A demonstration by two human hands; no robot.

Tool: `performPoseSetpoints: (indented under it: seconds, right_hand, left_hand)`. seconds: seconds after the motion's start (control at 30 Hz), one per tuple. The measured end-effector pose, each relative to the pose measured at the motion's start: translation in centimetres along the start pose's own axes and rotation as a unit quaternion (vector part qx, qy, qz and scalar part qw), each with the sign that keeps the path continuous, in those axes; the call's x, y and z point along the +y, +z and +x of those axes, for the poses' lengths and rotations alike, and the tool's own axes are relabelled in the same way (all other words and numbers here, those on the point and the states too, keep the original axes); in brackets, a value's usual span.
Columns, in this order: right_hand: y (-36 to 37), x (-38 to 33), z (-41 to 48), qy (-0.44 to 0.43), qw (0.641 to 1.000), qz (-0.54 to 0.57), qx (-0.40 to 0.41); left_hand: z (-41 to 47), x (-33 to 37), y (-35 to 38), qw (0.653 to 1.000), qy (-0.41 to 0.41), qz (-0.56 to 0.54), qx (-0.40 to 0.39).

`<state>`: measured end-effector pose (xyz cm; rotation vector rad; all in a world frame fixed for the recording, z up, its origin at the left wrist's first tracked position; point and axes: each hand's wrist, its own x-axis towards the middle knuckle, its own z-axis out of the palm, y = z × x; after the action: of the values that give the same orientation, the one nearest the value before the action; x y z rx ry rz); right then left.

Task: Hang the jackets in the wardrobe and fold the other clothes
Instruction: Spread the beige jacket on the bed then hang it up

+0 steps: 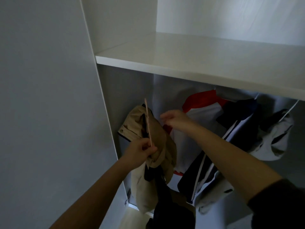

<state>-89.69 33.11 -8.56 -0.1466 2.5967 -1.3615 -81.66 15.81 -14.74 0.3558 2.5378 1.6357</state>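
A beige jacket (158,139) with a dark lining hangs bunched on a pale wooden hanger (148,119) at the left end of the open wardrobe. My left hand (140,152) grips the hanger's lower part together with the jacket's cloth. My right hand (175,119) reaches in from the right at the jacket's upper edge, its fingers loosely curled; whether it holds any cloth cannot be told. To the right hangs a white, red and navy jacket (203,113). The hanging rail is hidden behind the shelf.
A white shelf (198,63) juts out above the hanging space. Further right hang a dark navy garment (239,116) and a grey garment (277,138) on white hangers. The wardrobe's left side panel (107,104) stands close beside the beige jacket. A plain wall fills the left.
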Motion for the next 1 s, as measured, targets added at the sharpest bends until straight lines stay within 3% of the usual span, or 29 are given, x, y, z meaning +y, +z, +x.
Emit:
performPoseSetpoints:
  seconds: [0.07,0.13,0.27,0.37,0.47,0.53,0.6,0.7,0.83,1.0]
  right_hand:
    - [-1.3,2.1,1.3,-0.055,0.964,-0.25,0.074]
    - [-2.3,4.5,2.6,-0.038,0.901,-0.43,0.038]
    - [-3.6,6.5,3.7,-0.026,0.818,-0.574,0.017]
    - [-4.6,7.1,2.9,0.012,0.784,-0.621,-0.009]
    - [-5.7,8.7,1.8,0.056,0.778,-0.625,-0.039]
    - [-6.5,10.0,1.5,0.018,0.766,-0.642,0.006]
    - [-7.5,10.2,1.2,-0.028,0.733,-0.676,0.067]
    - [-8.2,10.6,1.2,0.03,0.725,-0.687,0.035]
    - [-7.6,10.8,2.6,0.003,0.704,-0.707,0.063]
    - [-6.9,9.9,4.7,-0.029,0.739,-0.662,0.125]
  left_hand:
    - [0.8,-0.4,-1.0,1.0,-0.011,-0.011,-0.002]
    - [1.7,-0.6,-1.9,1.0,-0.015,-0.009,-0.008]
    - [2.9,-0.3,-3.0,0.999,-0.013,0.002,-0.03]
    - [3.8,0.2,-3.3,0.999,-0.011,0.001,-0.044]
    - [4.6,0.8,-2.8,0.997,-0.021,0.018,-0.067]
    - [5.4,1.0,-2.4,0.996,-0.028,0.027,-0.08]
    - [6.6,1.0,-1.9,0.996,-0.037,0.026,-0.073]
    - [9.1,0.4,-1.0,0.998,-0.036,0.03,-0.052]
    - [12.7,-0.1,0.4,0.999,-0.019,0.033,-0.028]
    - [15.7,0.2,1.6,0.999,0.003,-0.036,0.009]
